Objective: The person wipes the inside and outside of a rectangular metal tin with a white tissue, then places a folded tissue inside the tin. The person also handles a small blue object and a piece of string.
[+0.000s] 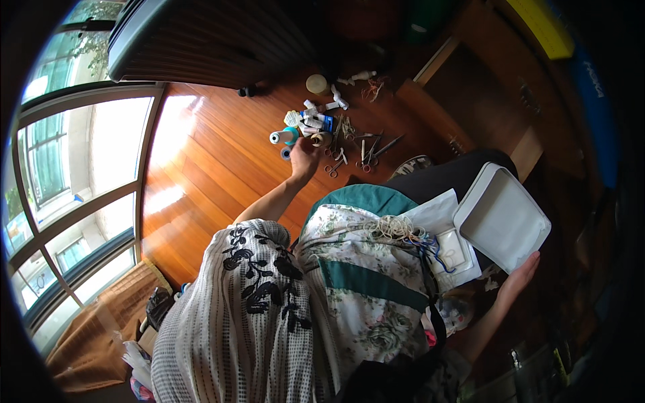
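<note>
My left hand [304, 157] reaches down to a cluster of sewing supplies on the wood floor. Its fingertips are at a beige thread cone [321, 139]; whether they grip it cannot be made out. Beside them are a white and teal thread cone [283, 136] and a small grey spool [286, 153]. My right hand [523, 276] holds a shallow white plastic box [499, 221] by its near edge, tilted, with its inside bare. On my lap, over a floral apron [373, 317], lie a tangle of cream thread [395, 227], blue cord [438, 254] and a clear packet [450, 249].
Several scissors [370, 158] lie right of the spools. A round container [317, 84] and loose orange threads [373, 89] sit farther off. A wooden cabinet [484, 95] stands at right, a ribbed dark case [211, 45] at upper left, glass windows [85, 151] at left.
</note>
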The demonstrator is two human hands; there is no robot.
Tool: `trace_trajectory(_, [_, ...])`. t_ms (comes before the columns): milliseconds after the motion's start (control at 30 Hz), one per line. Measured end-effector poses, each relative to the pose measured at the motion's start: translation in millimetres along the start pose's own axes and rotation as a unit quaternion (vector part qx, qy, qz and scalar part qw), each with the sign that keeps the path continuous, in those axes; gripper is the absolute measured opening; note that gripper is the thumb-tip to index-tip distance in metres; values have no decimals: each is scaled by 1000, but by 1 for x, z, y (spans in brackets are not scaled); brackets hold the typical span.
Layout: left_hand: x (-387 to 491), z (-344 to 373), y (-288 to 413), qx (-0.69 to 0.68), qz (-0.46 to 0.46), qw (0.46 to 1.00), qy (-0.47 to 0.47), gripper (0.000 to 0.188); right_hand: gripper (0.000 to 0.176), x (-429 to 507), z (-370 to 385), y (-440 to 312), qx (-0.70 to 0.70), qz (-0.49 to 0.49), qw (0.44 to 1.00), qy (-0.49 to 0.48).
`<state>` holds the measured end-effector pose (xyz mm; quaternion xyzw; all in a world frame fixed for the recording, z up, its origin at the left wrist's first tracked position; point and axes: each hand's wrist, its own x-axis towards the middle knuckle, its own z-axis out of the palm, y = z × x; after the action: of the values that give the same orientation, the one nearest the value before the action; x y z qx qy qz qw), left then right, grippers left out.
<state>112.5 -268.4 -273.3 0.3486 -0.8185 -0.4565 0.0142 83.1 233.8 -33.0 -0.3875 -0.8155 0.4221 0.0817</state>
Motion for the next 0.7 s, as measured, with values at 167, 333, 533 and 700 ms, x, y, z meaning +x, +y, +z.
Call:
trace_trajectory(167, [20,-38,-16,117,-18,982,144,40,69,-9,-5,-5,16,17,1000,-16])
trace_trajectory(333, [45,-58,-42,200,-72,967,143,55,70,0,-1,5,60,9,998,-23])
trace_trajectory(533, [96,-54,-84,133,-47,987,72,27,63,-5,-6,3,12,-18,999,-23])
trace_trajectory(700, [87,-112,-48,-17,-46,984,169,29,54,4,-9,-10,-54,-103,991,-63])
